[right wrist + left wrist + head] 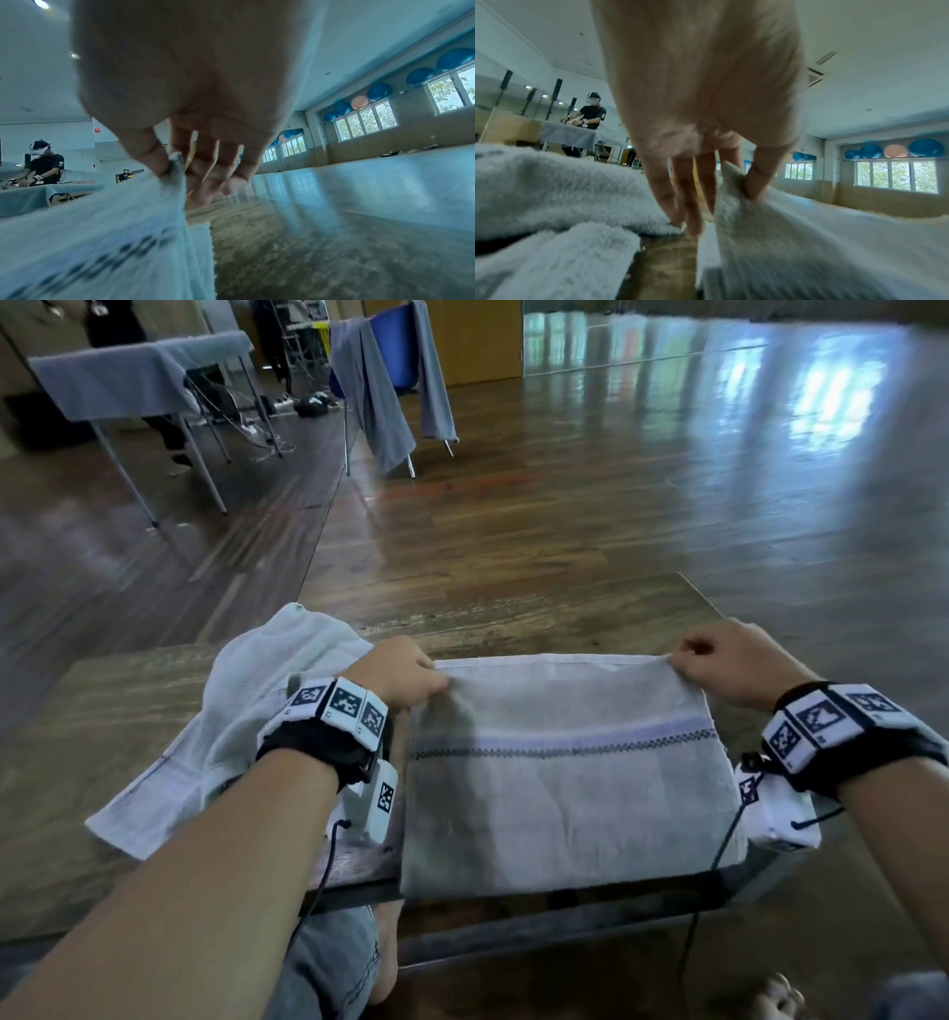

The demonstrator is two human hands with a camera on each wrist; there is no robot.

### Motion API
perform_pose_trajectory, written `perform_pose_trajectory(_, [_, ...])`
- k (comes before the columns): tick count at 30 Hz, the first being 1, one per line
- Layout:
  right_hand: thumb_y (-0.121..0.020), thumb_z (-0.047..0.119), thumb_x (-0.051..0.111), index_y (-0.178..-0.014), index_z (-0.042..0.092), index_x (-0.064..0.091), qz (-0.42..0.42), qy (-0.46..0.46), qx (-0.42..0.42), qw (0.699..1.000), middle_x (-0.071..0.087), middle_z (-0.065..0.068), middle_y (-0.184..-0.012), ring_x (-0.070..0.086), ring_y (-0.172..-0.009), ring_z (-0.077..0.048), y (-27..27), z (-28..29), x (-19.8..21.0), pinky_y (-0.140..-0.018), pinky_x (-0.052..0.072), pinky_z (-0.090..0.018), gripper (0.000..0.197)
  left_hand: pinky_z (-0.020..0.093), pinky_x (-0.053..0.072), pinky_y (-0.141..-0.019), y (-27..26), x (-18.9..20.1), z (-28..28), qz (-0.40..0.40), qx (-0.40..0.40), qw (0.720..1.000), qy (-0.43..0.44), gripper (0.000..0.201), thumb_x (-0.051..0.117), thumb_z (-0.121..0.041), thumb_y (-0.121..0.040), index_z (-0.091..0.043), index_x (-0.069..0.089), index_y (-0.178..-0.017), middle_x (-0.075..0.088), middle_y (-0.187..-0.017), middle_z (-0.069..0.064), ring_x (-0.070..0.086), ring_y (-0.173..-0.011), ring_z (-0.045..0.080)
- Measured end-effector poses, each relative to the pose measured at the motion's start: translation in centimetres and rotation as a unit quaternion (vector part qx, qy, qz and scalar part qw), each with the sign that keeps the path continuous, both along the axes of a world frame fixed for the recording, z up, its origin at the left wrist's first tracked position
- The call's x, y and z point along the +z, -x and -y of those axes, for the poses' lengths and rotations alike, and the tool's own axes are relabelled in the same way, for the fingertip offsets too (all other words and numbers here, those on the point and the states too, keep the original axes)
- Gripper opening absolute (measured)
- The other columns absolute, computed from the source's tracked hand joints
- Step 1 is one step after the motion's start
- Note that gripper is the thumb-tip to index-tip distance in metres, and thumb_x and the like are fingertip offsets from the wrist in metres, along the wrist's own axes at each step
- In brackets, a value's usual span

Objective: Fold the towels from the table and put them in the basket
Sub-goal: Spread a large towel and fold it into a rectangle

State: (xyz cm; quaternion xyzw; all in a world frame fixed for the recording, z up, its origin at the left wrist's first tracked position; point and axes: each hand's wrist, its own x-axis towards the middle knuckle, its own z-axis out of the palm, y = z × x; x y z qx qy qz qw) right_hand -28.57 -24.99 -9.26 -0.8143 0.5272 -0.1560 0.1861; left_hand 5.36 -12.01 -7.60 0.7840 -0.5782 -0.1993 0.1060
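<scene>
A grey-white towel (565,778) with a purple stripe lies doubled over on the wooden table (513,618), its near edge at the table's front. My left hand (405,675) pinches its far left corner between thumb and fingers, as the left wrist view confirms at the towel (770,233) corner. My right hand (719,660) pinches the far right corner; the right wrist view has the thumb clamping the towel (102,233) edge. A second, crumpled white towel (231,726) lies on the table to the left. No basket is in view.
The table's far half is bare wood. Beyond it stretches a shiny wooden floor (616,495). A cloth-covered table (133,372) with a person behind it stands far left, and a drying rack with grey cloths (380,387) stands beside it. My knees show under the table's front edge.
</scene>
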Motion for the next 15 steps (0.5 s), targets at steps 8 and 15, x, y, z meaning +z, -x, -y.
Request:
perform_pose_trajectory(8, [-0.091,0.031,0.066,-0.086,0.023,0.076,0.014,0.052,-0.087,0.995,0.068,-0.015,-0.095,0.063,-0.087,-0.033,-1.7,2.3,-2.1,-0.085,0.055,-0.039,0.013,0.036,0.051,-0.067,-1.0,-3.3,2.9,0.030,0.067,0.988,0.137,0.028,0.065,-0.029,-0.092,-0.010,0.072,-0.072,0.065,-0.065,0.003,0.062,-0.066,0.023])
perform_pose_trajectory(15, [-0.090,0.025,0.073,-0.085,0.015,0.077,-0.007,0.011,-0.026,1.000,0.070,-0.006,-0.086,0.064,-0.081,-0.022,-2.3,3.4,-4.0,-0.074,0.046,-0.029,0.012,0.035,0.050,-0.069,-1.4,-4.8,4.5,0.047,0.015,0.995,0.083,0.023,0.066,-0.025,-0.092,-0.008,0.072,-0.077,0.074,-0.084,0.012,0.067,-0.078,0.027])
